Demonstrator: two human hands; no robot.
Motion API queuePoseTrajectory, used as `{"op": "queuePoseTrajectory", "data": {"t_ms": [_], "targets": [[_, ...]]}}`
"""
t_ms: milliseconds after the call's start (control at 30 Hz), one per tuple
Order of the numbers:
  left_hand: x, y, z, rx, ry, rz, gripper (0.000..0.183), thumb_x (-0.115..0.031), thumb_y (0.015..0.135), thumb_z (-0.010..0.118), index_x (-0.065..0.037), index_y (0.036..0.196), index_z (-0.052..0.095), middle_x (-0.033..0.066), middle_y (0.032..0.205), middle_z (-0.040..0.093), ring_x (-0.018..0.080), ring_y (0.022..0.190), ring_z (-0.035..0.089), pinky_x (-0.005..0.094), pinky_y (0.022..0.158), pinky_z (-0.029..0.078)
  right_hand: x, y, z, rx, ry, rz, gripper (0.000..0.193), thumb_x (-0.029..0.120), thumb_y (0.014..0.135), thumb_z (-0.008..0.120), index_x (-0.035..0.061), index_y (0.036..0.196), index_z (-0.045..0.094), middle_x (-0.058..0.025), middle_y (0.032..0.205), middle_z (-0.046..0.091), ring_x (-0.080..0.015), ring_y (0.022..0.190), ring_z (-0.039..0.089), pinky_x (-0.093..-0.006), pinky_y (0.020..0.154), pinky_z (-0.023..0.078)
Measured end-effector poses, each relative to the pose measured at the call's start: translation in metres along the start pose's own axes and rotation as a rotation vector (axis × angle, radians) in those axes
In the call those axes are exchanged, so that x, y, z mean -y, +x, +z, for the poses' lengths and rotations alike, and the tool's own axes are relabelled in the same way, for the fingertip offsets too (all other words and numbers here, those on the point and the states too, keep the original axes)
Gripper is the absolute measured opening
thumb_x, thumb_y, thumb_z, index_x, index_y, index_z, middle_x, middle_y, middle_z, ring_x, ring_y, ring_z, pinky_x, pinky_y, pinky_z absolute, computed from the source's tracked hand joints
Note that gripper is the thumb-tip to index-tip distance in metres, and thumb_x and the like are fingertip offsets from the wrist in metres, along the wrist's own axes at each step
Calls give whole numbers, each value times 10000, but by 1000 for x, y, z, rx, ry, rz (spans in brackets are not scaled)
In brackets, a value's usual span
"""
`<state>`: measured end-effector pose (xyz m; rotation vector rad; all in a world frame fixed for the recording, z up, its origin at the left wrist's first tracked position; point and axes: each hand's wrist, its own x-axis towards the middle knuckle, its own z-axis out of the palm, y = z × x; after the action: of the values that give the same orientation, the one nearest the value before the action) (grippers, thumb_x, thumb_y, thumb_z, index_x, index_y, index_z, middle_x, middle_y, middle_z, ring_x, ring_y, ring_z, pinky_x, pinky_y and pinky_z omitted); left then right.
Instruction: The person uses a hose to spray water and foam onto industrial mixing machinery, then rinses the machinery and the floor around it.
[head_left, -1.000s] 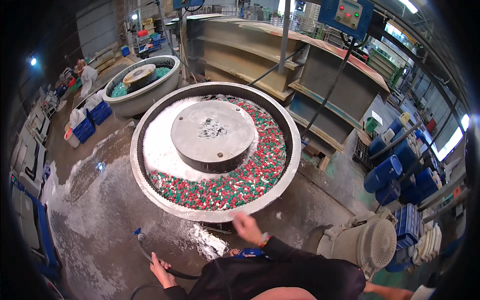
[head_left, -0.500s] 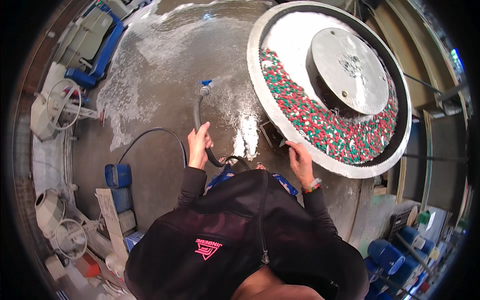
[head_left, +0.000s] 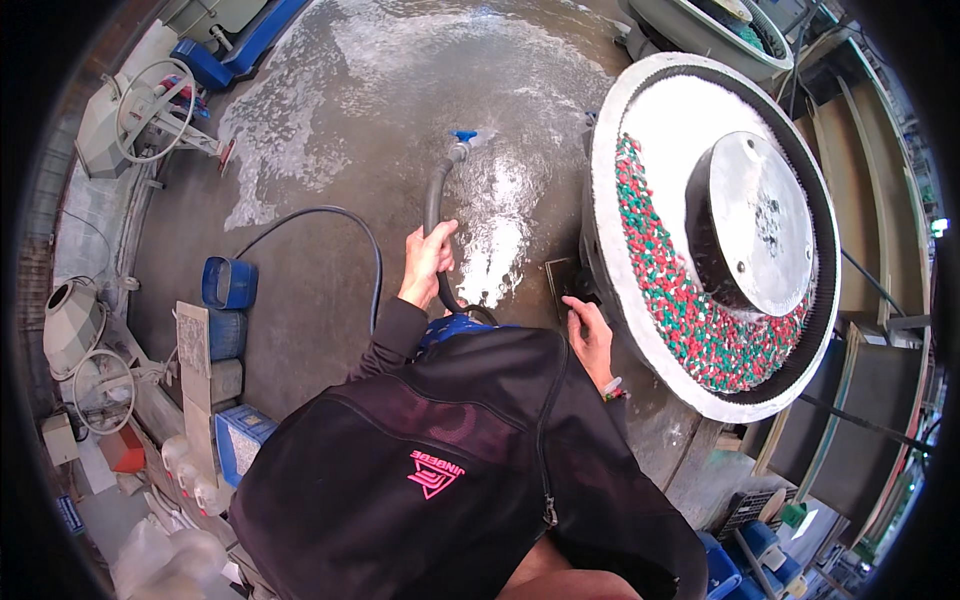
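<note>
My left hand [head_left: 427, 262] is wrapped round a dark grey hose [head_left: 433, 205]. The hose rises away from me and ends in a fitting with a blue valve handle [head_left: 463, 135], held over the wet floor. Lower down, the hose drops past my wrist toward my feet. To the right, my right hand [head_left: 588, 335] has its fingers curled in beside the outer wall of a big round tub [head_left: 622, 290], apart from the rim. What its fingertips hold, if anything, cannot be made out. Red, green and white pieces [head_left: 690, 330] lie with white foam [head_left: 670, 115] around the tub's raised metal centre [head_left: 760, 225].
Foam and water spread over the concrete floor [head_left: 300, 150]. A thin dark hose [head_left: 345, 213] loops from a blue container [head_left: 230, 283] on the left. Machines with handwheels [head_left: 155, 110] line the left side. Another tub [head_left: 690, 30] stands at the far right, with blue containers [head_left: 725, 565] lower right.
The view has shifted, so the tub sits farther right and lower. My left hand still grips the hose, whose end now points farther right. My right hand has drawn away from the tub's rim.
</note>
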<state>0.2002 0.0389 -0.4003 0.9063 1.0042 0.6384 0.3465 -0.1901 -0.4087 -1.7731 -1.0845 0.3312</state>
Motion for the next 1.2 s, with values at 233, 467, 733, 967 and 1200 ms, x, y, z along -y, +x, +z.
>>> {"op": "queuePoseTrajectory", "data": {"t_ms": [233,467,733,967,1200], "targets": [[-19,19,-23,62,2,20,318,-205,788,583,-137,568,362,-53,428,292,59,331,269,235,366,281,15,22,30,-76,-40,30,203,-43,800,488,35,971,564,-53,674,434,-128,546,413,-240,496,350],[-34,43,-39,179,23,-3,281,-201,806,570,-121,612,383,-57,441,291,57,344,270,237,368,263,25,32,69,-97,-43,-26,225,-58,772,501,34,965,571,-72,657,444,-152,550,449,-259,502,378],[-30,64,-38,74,-34,-66,377,-191,796,571,-143,533,304,-57,411,248,56,314,239,233,323,223,5,21,86,-3,-77,117,273,63,823,483,106,1088,530,-105,822,536,-257,715,548,-322,629,449],[-9,96,-15,105,-13,-93,366,-278,784,564,-144,545,321,-43,424,247,75,330,266,243,355,270,10,9,58,-92,-149,185,311,116,852,440,109,1163,443,-125,965,541,-282,849,558,-351,706,458],[-25,91,8,170,15,-121,328,-287,775,570,-151,581,343,-48,427,238,71,335,258,241,364,273,9,-84,23,-145,-383,551,311,245,819,496,74,1078,515,-146,988,575,-327,907,542,-406,782,434]]}}
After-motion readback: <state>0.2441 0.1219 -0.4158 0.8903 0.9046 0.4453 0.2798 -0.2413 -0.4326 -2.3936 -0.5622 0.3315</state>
